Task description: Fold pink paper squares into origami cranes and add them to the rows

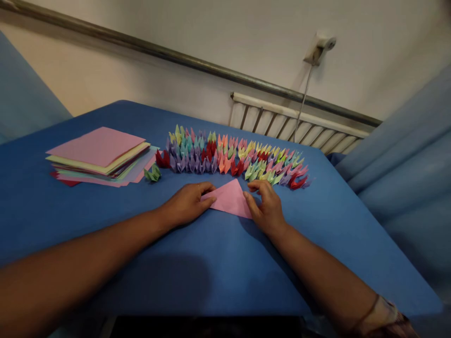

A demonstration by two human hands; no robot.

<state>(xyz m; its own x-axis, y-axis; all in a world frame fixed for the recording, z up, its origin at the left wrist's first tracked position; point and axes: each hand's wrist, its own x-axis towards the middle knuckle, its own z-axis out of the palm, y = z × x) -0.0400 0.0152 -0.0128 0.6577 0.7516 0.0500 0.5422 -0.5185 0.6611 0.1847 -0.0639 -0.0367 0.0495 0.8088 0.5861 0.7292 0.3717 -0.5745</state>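
A pink sheet of origami paper (230,199), folded into a triangle with its peak pointing away from me, is between my hands just above or on the blue table. My left hand (186,199) pinches its left corner, thumb on top and fingers behind. At the right edge, my right hand (268,206) has its thumb against the paper and its index finger curled above; the right corner is partly hidden by this hand. Just beyond the paper stand rows of small folded paper cranes (223,162) in many colours. A single green folded piece (152,173) sits apart at their left.
On the left lies a stack of coloured paper sheets (97,145), pink on top. The blue-covered table (352,244) meets a wall with a metal rail (176,56), a radiator (282,124) and a corded wall socket (317,49). Blue curtains (416,155) hang at the right.
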